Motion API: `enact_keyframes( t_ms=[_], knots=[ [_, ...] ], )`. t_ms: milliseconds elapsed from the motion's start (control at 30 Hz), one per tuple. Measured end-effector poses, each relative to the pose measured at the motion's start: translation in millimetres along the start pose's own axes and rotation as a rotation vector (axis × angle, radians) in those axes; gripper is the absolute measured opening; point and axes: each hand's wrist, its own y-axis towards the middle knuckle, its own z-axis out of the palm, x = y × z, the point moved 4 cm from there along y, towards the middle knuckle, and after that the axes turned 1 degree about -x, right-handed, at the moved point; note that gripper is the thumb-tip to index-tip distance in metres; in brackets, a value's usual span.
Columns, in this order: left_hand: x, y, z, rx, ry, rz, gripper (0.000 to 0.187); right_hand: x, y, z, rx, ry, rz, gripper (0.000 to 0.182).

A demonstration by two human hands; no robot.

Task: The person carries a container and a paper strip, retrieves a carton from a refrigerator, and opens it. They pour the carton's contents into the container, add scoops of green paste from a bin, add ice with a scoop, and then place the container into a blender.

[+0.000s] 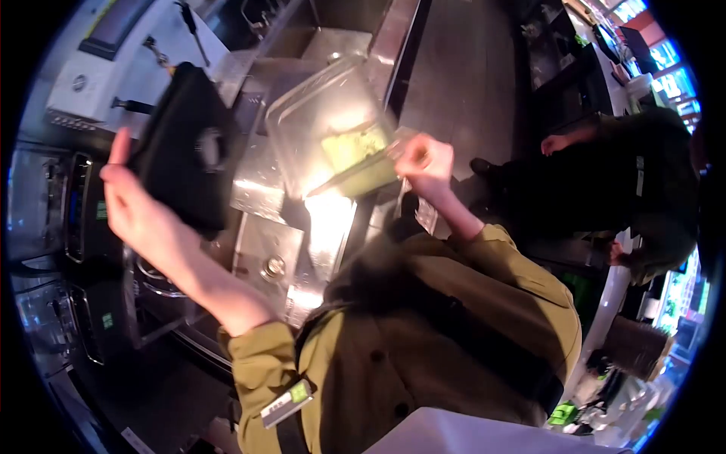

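My right hand (425, 163) is closed on the edge of a clear plastic container (299, 113), which is tilted over the metal counter. Yellow-green contents (355, 147) lie in its lower part. My left hand (128, 197) is at the outer edge of a black lid-like piece (178, 144) with a greyish round spot. That hand seems to grip the piece along this edge, with a finger pointing up; some of its fingers are hidden.
Under the container are a metal sink and counter (253, 242). A white machine with black handles (91, 83) stands at upper left, with blender-like jars (41, 204) below it. To the right, a person in dark clothes (590, 189) stands by another counter.
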Motion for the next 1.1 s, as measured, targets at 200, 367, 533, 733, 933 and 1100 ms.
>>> enact_keyframes(
  t_ms=[200, 367, 533, 733, 933, 1100],
  knots=[
    [209, -51, 39, -0.147, 0.247, -0.368, 0.036, -82, 68, -119, -0.114, 0.036, -0.080, 0.012],
    [268, -131, 123, -0.358, -0.198, -0.889, 0.034, -122, 163, -209, -0.233, -0.053, -0.094, 0.015],
    [298, -120, 419, 0.290, -0.400, -1.144, 0.035, -209, 299, -255, -0.381, -0.139, -0.137, 0.014],
    [293, -104, 736, 0.900, -0.721, -1.463, 0.036, -286, 513, -269, -0.536, -0.156, -0.154, 0.019],
    [255, -28, 938, 0.894, -1.000, -1.638, 0.038, -305, 724, -301, -0.457, -0.434, -0.431, 0.018],
    [263, 46, 1090, 0.708, -1.268, -1.529, 0.039, -384, 893, -294, -0.284, -0.190, -0.669, 0.015]
  ],
)
